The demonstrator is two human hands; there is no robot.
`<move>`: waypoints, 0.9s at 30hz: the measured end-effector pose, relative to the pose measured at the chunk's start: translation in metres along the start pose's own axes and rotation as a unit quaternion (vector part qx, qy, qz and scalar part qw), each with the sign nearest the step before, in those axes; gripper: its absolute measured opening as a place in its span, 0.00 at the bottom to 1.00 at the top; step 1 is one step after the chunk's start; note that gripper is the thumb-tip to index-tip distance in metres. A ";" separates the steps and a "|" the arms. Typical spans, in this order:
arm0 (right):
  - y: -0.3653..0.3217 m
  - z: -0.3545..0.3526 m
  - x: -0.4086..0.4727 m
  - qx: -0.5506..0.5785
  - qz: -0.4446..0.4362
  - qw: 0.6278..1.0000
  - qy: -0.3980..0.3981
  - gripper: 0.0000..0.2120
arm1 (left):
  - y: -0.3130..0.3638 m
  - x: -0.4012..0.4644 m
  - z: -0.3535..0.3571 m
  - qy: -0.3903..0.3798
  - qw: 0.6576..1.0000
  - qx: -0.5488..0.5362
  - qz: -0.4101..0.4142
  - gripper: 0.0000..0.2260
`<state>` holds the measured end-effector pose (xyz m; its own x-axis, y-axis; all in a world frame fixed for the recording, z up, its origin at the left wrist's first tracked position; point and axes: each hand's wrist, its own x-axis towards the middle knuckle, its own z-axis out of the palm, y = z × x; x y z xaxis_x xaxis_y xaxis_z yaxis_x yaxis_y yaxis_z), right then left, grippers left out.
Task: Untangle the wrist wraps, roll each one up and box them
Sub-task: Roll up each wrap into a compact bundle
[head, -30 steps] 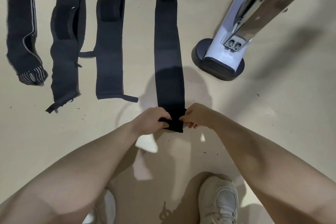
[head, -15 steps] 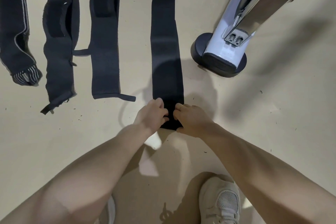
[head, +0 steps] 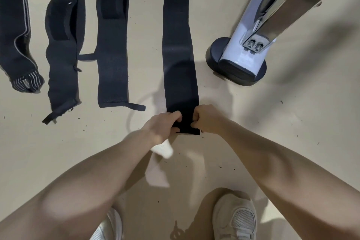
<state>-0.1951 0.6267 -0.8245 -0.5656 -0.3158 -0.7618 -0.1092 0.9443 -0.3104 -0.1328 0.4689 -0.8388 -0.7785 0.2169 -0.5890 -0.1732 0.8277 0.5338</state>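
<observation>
Four wraps lie untangled and flat on the floor, side by side and running away from the person, so the untangling looks done and the rolling is just beginning. The step in hand is the first roll of the right-most wrap, which lies apart from the other three, between them and a machine base.

Both hands work its near end. The left hand has fingers curled over the wrap's left edge, thumb tucked under, pinching the fabric. The right hand pinches the right edge the same way. Between them the near end looks thickened, as if the first fold or turn is started, though the dark fabric hides how many turns there are.

The striped wrap, the labelled wrap and the third wrap lie untouched toward the floor's far left.

Next, the hands would need to turn the roll away from the person evenly along the strip, keeping both edges level and the core tight, ending at the far tab. No box is in view.
</observation>
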 end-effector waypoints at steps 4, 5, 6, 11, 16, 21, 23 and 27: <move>0.003 -0.003 -0.009 -0.149 -0.108 0.972 0.147 0.10 | -0.008 -0.003 0.001 -0.021 0.994 0.079 0.071 0.08; 0.005 -0.002 -0.008 -0.203 -0.155 0.956 0.147 0.15 | -0.009 -0.004 0.003 -0.020 0.990 0.092 0.102 0.08; 0.008 0.002 -0.006 -0.248 -0.186 0.941 0.135 0.20 | -0.009 -0.006 0.004 -0.020 0.987 0.098 0.124 0.08; 0.008 0.015 -0.005 -0.286 -0.198 0.926 0.148 0.19 | -0.012 -0.013 0.007 -0.039 0.976 0.153 0.148 0.13; -0.003 0.008 -0.012 -0.268 -0.220 0.920 0.186 0.12 | -0.013 -0.022 0.006 0.048 0.973 0.114 0.194 0.21; 0.005 0.019 -0.014 -0.279 -0.229 0.928 0.091 0.13 | -0.018 -0.026 0.015 0.100 0.966 0.128 0.201 0.25; 0.003 0.017 -0.013 -0.247 -0.236 0.935 0.092 0.14 | -0.017 -0.025 0.018 0.091 0.968 0.126 0.196 0.23; -0.008 0.012 -0.011 -0.165 -0.178 0.970 0.027 0.14 | -0.015 -0.022 0.020 0.051 0.981 0.133 0.133 0.18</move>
<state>-0.1787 0.6210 -0.8203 -0.4842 -0.6306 -0.6065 -0.5567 0.7568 -0.3424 -0.1007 0.4624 -0.8460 -0.8329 0.4026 -0.3797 0.1981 0.8576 0.4747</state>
